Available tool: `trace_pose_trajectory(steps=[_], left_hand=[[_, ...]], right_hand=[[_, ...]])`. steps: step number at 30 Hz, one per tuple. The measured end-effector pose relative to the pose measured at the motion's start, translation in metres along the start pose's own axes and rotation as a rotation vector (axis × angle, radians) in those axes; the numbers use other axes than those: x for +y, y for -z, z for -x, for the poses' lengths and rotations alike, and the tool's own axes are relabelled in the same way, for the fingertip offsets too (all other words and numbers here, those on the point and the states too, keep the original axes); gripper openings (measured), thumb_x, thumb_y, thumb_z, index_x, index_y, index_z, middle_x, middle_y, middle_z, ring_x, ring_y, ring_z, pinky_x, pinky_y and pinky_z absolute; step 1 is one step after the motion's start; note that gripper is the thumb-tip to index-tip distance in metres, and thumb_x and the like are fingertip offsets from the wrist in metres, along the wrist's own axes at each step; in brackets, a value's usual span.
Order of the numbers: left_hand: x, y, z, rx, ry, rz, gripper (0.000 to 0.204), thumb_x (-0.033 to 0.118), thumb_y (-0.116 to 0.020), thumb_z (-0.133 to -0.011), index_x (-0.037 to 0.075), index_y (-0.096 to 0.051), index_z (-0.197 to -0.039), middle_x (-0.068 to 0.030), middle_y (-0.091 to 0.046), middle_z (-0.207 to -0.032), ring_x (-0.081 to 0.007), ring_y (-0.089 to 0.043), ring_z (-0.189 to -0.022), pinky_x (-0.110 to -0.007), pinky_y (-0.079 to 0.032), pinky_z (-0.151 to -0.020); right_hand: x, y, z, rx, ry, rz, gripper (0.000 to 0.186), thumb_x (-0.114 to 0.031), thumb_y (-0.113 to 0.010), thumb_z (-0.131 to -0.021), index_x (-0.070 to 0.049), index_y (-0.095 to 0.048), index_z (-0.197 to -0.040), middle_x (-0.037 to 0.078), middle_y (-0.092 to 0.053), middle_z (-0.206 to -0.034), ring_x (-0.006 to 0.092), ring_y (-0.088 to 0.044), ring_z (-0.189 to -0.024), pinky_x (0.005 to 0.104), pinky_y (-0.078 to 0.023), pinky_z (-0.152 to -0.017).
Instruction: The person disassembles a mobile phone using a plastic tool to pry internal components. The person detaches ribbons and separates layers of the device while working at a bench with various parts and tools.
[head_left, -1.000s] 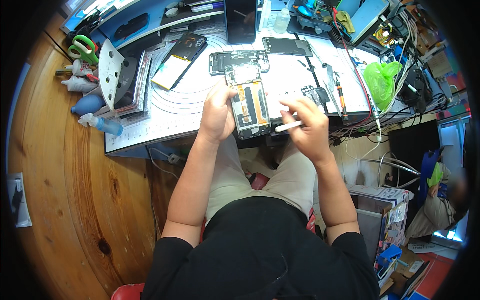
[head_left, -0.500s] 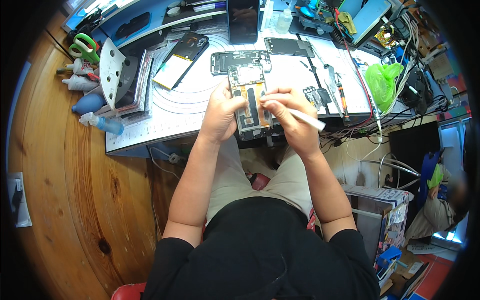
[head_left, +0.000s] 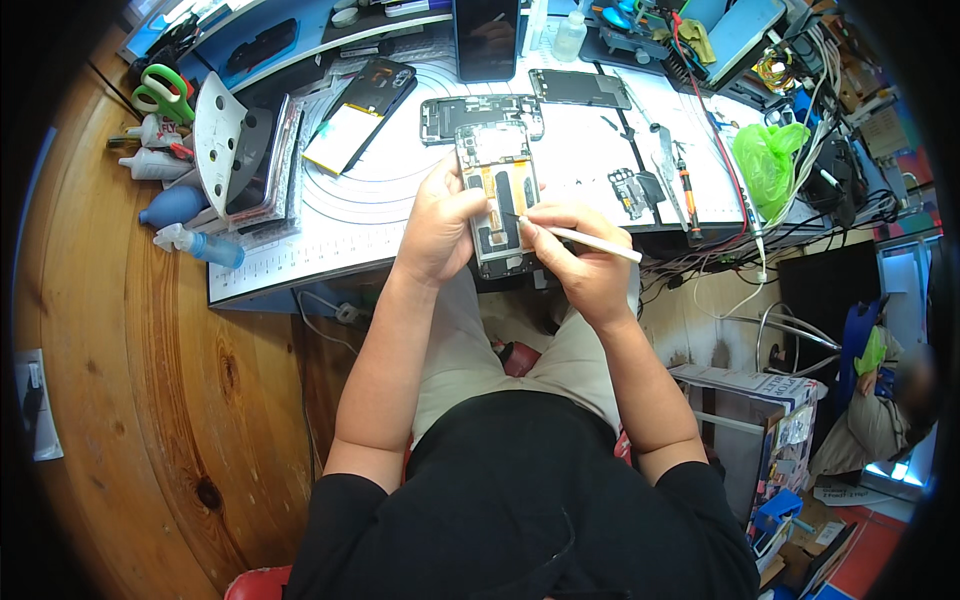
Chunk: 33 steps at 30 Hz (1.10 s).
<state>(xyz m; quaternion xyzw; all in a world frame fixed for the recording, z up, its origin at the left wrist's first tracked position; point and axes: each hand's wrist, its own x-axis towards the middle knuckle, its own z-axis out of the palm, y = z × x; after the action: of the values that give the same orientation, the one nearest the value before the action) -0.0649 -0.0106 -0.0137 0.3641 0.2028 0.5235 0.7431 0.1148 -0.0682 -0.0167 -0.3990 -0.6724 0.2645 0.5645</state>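
An opened phone [head_left: 503, 205], its back off and orange flex strips showing, is tilted up at the desk's front edge. My left hand [head_left: 438, 232] is closed round its left side, with the thumb over the edge. My right hand [head_left: 588, 268] pinches a white pen-like tool [head_left: 606, 246]. Its thin dark tip is over the phone's lower middle; whether it touches cannot be made out. Just behind lies another opened phone [head_left: 440, 121], partly covered by the one in my hand.
A dark phone part [head_left: 580, 90], an orange-handled screwdriver [head_left: 686, 190] and small phone parts [head_left: 630, 190] lie at the right. A green plastic bag [head_left: 765, 160] and cables stand beyond. Bottles, scissors [head_left: 163, 95] and a blue air blower [head_left: 172, 205] crowd the left. A person sits far right.
My right hand has shifted slightly down the phone, and the tool now lies flatter, its dark tip showing over the phone's middle. My left hand keeps its grip.
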Motion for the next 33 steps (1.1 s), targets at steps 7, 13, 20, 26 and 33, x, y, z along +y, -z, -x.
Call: trace_pose_trajectory(steps=[7,13,20,26,33], left_hand=[[-0.004,0.005,-0.002,0.011,0.004,-0.016,0.059,-0.010,-0.042,-0.081,-0.008,-0.041,-0.140,-0.0254,-0.062,-0.129,-0.0329,-0.067,-0.118,-0.043,-0.057,-0.102],[-0.005,0.006,-0.002,0.016,-0.008,-0.029,0.058,-0.010,-0.041,-0.082,-0.008,-0.041,-0.140,-0.0266,-0.062,-0.129,-0.0349,-0.068,-0.117,-0.045,-0.057,-0.102],[-0.003,0.008,-0.002,-0.035,0.030,-0.004,0.059,-0.010,-0.042,-0.080,-0.008,-0.041,-0.139,-0.0279,-0.063,-0.128,-0.0361,-0.068,-0.116,-0.046,-0.057,-0.102],[-0.002,0.006,-0.002,-0.016,0.023,-0.004,0.059,-0.009,-0.042,-0.081,-0.008,-0.040,-0.140,-0.0270,-0.062,-0.128,-0.0357,-0.068,-0.115,-0.045,-0.058,-0.101],[0.002,-0.003,0.001,0.006,-0.006,0.086,0.054,-0.009,-0.039,-0.084,-0.008,-0.041,-0.138,-0.0256,-0.061,-0.128,-0.0319,-0.067,-0.116,-0.045,-0.059,-0.099]], right_hand=[[-0.004,-0.003,-0.001,0.035,0.014,0.033,0.011,0.001,-0.078,-0.085,0.002,-0.076,-0.095,0.011,-0.075,-0.094,0.0157,-0.070,-0.081,0.0273,-0.055,-0.073],[-0.005,-0.004,0.001,0.059,0.053,0.123,0.011,0.000,-0.080,-0.082,0.001,-0.077,-0.093,0.011,-0.074,-0.091,0.0177,-0.070,-0.081,0.0287,-0.055,-0.073],[-0.002,-0.009,0.004,0.105,0.051,0.102,0.011,0.001,-0.080,-0.082,0.001,-0.077,-0.093,0.010,-0.074,-0.089,0.0167,-0.068,-0.078,0.0273,-0.053,-0.069],[0.001,-0.008,0.009,0.111,-0.072,-0.026,0.014,0.000,-0.078,-0.087,0.002,-0.075,-0.100,0.009,-0.073,-0.097,0.0136,-0.068,-0.082,0.0257,-0.054,-0.073],[-0.006,-0.003,0.001,0.088,-0.019,0.093,0.015,-0.001,-0.076,-0.089,0.002,-0.073,-0.103,0.010,-0.073,-0.100,0.0131,-0.068,-0.085,0.0256,-0.054,-0.076]])
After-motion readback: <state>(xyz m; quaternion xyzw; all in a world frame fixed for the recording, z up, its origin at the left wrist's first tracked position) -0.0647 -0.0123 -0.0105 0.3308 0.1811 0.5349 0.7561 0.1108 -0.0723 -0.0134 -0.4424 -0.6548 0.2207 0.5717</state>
